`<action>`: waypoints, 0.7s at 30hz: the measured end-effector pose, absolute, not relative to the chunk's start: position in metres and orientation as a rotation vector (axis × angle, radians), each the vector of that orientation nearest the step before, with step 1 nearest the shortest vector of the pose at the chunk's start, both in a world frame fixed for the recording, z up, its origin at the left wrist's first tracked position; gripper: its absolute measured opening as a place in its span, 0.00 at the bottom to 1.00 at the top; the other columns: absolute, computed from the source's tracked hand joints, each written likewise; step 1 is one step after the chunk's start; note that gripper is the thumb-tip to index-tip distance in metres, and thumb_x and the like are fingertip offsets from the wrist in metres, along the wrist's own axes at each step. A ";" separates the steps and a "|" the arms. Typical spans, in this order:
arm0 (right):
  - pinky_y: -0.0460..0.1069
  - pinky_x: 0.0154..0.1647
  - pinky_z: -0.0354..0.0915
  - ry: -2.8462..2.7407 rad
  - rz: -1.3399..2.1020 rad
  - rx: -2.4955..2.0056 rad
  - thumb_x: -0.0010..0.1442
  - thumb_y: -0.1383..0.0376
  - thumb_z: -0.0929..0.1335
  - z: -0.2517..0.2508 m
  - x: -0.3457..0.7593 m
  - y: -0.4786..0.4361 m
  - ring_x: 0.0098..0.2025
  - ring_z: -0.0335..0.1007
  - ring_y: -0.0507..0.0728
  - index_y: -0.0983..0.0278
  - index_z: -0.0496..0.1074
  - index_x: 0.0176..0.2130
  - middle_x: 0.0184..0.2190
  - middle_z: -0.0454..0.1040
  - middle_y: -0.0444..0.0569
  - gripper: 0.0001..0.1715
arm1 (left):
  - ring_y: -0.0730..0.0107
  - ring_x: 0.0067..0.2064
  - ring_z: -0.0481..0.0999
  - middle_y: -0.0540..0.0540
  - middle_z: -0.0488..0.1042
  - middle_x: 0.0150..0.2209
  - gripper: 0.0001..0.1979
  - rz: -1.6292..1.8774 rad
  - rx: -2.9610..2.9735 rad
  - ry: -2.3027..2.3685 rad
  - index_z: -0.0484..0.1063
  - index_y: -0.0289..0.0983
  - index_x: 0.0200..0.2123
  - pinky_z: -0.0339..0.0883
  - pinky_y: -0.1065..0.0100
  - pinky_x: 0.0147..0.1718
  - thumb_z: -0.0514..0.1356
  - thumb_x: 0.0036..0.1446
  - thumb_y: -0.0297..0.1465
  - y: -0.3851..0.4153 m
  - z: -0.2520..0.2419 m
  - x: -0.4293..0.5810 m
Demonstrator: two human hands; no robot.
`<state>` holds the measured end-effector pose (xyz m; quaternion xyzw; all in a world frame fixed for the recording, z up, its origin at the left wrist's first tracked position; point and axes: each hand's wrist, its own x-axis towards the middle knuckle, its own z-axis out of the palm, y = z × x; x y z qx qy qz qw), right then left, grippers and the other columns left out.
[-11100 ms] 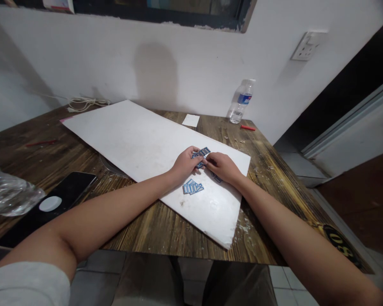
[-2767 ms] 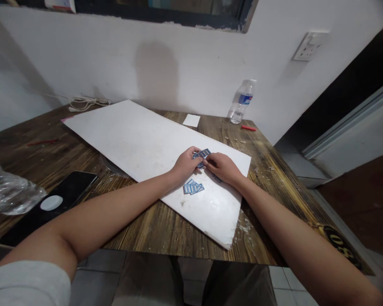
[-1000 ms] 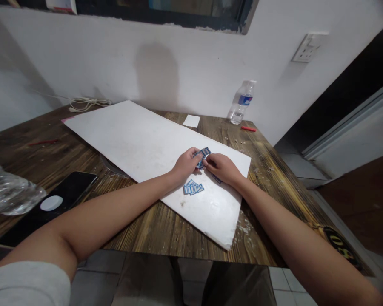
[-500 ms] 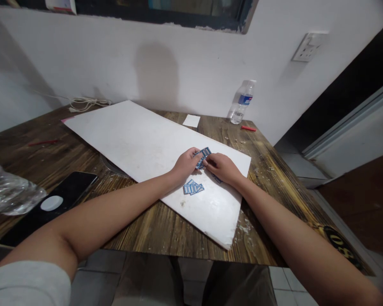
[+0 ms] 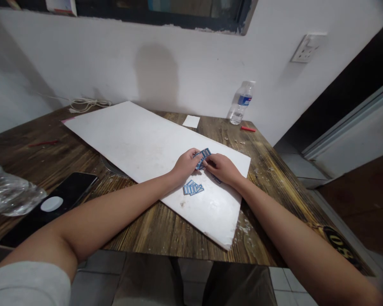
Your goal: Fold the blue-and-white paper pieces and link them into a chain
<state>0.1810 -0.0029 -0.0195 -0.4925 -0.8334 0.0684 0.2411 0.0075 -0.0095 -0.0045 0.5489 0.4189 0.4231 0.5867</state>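
A white foam board (image 5: 140,144) lies aslant on the wooden table. Near its right corner my left hand (image 5: 187,165) and my right hand (image 5: 222,168) nearly meet. Between their fingertips is a strip of small blue-edged pieces (image 5: 202,158), pinched by both hands. A small cluster of similar blue-edged pieces (image 5: 193,187) lies on the board just below my left hand. A few more (image 5: 216,179) peek out from under my right hand, mostly hidden.
Beyond the board stand a water bottle (image 5: 241,104) and a white paper slip (image 5: 191,121), with a red stick (image 5: 248,128) nearby. A black phone (image 5: 51,204) and a crumpled plastic bottle (image 5: 9,193) lie at left. A wall (image 5: 83,55) backs the wooden table (image 5: 268,191).
The blue-edged strip between my fingers has turned to a steeper slant, and my hands sit slightly closer together. The cluster on the board has not moved.
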 end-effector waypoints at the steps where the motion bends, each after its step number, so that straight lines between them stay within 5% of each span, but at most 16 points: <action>1: 0.49 0.34 0.54 -2.280 0.187 -1.348 0.65 0.57 0.63 -0.020 0.181 -0.003 0.33 0.63 0.56 0.61 0.69 0.33 0.31 0.73 0.49 0.13 | 0.76 0.28 0.74 0.48 0.75 0.31 0.07 0.986 1.280 0.973 0.66 0.38 0.35 0.66 0.76 0.22 0.56 0.62 0.35 -0.009 -0.005 0.007; 21: 0.50 0.35 0.53 -2.304 0.156 -1.346 0.65 0.57 0.62 -0.021 0.181 -0.002 0.33 0.63 0.56 0.61 0.68 0.33 0.30 0.73 0.49 0.13 | 0.76 0.28 0.73 0.47 0.74 0.31 0.06 0.989 1.286 0.977 0.66 0.38 0.35 0.66 0.75 0.22 0.56 0.61 0.34 -0.010 -0.005 0.008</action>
